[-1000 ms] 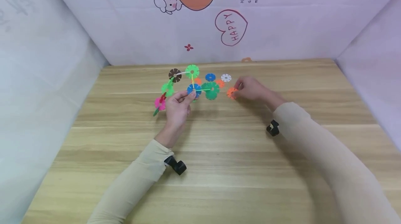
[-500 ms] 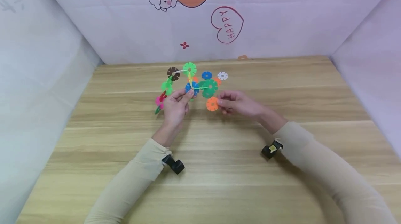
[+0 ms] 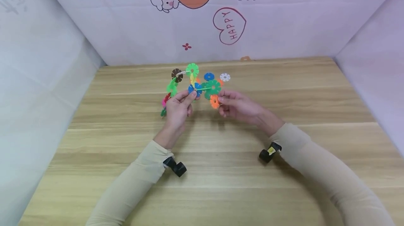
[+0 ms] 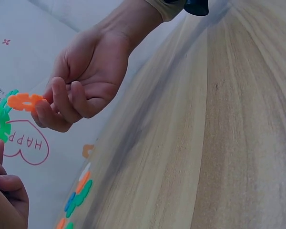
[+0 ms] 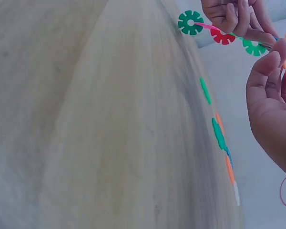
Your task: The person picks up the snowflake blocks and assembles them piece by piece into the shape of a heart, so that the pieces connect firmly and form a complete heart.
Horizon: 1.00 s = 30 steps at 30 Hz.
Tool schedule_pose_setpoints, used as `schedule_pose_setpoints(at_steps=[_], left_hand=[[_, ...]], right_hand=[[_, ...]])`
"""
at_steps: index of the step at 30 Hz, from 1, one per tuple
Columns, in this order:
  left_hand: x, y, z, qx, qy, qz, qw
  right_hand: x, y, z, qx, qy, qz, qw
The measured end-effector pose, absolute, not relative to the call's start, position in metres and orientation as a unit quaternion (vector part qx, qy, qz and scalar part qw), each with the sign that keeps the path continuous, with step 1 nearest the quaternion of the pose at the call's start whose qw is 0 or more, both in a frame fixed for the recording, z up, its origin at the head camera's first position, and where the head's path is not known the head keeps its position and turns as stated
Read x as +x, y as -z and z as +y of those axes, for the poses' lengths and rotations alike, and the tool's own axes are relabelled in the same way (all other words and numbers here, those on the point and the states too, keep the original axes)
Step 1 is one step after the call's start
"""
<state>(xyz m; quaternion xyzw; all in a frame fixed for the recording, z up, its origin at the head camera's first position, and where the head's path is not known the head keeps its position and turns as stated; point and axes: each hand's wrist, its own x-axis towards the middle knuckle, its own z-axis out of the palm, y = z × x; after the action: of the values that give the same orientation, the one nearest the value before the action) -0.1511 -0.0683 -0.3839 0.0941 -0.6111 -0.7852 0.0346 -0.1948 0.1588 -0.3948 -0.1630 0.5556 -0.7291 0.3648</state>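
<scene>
Left hand (image 3: 177,111) pinches blue slotted disc (image 3: 199,91) of linked chain (image 3: 192,67). Right hand (image 3: 237,107) pinches orange slotted disc (image 3: 213,104), positioned between both hands, near chain's green disc (image 3: 216,87); contact unclear. Loose white disc (image 3: 222,77) lies on counter (image 3: 221,170), beyond right hand.

Head view from above, facing forward-down, wrist views closer, all sharing both hands (image 3: 177,110) (image 3: 240,108)
</scene>
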Motion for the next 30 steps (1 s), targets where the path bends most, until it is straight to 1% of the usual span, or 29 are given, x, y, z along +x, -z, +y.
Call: schedule_pose_setpoints(at_steps=[11,21,26,28,30], left_hand=[[-0.149,0.383,-0.07,0.097,0.786,-0.61,0.034],[-0.148,0.387,-0.069,0.083,0.793,-0.601,0.055],[-0.149,0.388,-0.072,0.085,0.782,-0.614,0.065],[-0.149,0.388,-0.073,0.088,0.779,-0.617,0.065],[-0.149,0.387,-0.074,0.09,0.779,-0.617,0.065]], right_hand=[[-0.192,0.394,0.155,-0.123,0.759,0.513,0.383],[-0.186,0.388,0.144,-0.053,0.797,0.464,0.384],[-0.183,0.382,0.143,-0.074,0.781,0.494,0.374],[-0.182,0.379,0.144,-0.096,0.764,0.529,0.357],[-0.18,0.377,0.143,-0.122,0.737,0.579,0.326]])
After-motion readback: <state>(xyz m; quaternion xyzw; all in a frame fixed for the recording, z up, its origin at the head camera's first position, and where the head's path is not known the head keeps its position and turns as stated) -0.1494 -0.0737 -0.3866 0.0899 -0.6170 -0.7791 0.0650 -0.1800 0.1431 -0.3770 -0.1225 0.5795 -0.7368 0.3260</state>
